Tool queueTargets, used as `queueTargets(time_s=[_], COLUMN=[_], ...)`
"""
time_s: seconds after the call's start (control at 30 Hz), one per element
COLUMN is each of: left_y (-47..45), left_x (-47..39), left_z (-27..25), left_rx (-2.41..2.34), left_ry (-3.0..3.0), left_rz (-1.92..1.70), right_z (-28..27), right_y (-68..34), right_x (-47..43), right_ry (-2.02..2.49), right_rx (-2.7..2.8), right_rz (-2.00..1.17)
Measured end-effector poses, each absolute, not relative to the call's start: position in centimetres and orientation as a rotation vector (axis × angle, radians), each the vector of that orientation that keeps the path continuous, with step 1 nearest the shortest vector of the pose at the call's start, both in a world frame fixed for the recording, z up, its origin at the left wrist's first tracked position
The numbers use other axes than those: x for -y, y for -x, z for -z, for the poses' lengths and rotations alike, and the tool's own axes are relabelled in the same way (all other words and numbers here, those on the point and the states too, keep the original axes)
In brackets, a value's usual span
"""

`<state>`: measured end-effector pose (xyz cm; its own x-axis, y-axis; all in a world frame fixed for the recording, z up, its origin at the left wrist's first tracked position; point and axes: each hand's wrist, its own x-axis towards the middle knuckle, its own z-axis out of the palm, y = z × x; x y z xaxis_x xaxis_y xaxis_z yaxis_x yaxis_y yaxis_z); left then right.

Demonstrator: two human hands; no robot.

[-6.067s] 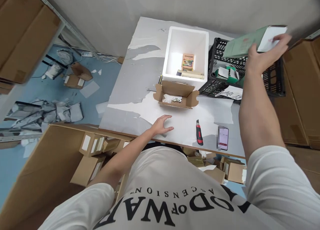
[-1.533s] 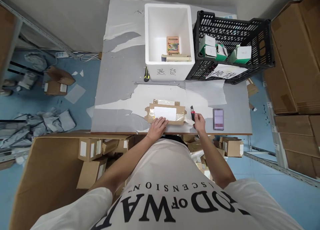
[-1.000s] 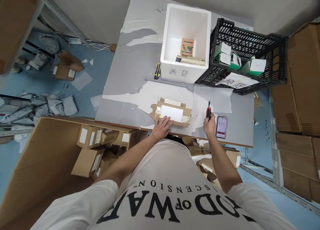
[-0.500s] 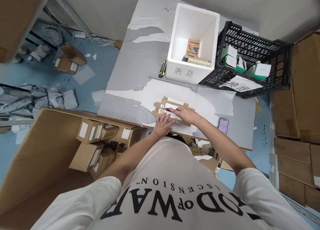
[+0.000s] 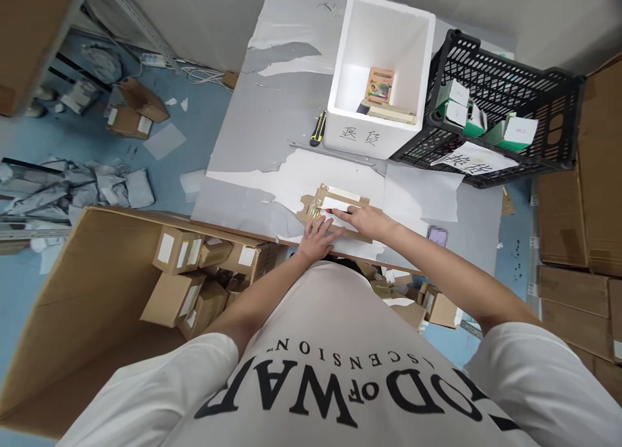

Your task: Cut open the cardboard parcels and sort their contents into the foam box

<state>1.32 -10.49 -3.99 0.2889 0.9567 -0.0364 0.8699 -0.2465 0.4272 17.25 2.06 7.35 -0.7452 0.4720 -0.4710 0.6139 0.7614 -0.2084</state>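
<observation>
A flattened brown cardboard package (image 5: 362, 232) lies near the table's front edge. It carries a white label, with shiny clear tape across its left end. My right hand (image 5: 372, 221) is closed around a slim black tool with a red tip (image 5: 330, 210). The tip points left over the label, close to the tape; whether it is a pen or a small cutter I cannot tell. My left hand (image 5: 318, 240) lies with spread fingers on the package's front left edge, its fingertips near the tool's tip.
A white foam box (image 5: 379, 120) holding books stands behind the package. Right of it is a black plastic crate (image 5: 549, 120) with green-and-white boxes. A yellow-black utility knife (image 5: 318, 129) lies by the foam box. At left below stands a large carton (image 5: 48, 304) of small parcels.
The right hand and the tool have shifted slightly right along the package. The left hand stays in place. The whole view has tilted a little.
</observation>
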Motion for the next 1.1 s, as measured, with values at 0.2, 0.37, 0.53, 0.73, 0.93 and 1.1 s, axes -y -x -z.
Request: queueTargets(time_s=[0.2, 0.37, 0.53, 0.73, 0.93, 1.1], left_y=[-1.2, -1.3, -1.5, -1.3, -1.1, -0.8], left_x=[10.6, 10.4, 10.5, 10.5, 10.6, 10.8], left_z=[3.3, 3.2, 3.3, 3.4, 3.5, 3.4], left_rx=[-1.64, -1.666, -1.658, -1.644, -1.63, -1.628], left_ry=[-2.193, -2.178, -2.161, -2.154, -2.18, -2.25], left_rz=[-0.245, -0.182, -0.183, -0.191, -0.2, -0.225], right_z=[-8.6, -9.9, -10.0, -9.3, -7.4, -0.5], right_y=[-19.0, -25.4, -31.9, -34.7, -40.4, -37.9], right_x=[-2.0, -1.5, 0.0, 1.3, 4.3, 5.8], right_ry=[-0.786, -0.818, -0.895, -0.982, -1.42, -2.12], right_rx=[-2.423, -2.322, -2.297, -2.387, -2.46, -2.122], right_rz=[0.369, 0.308, 0.32, 0.324, 0.295, 0.372])
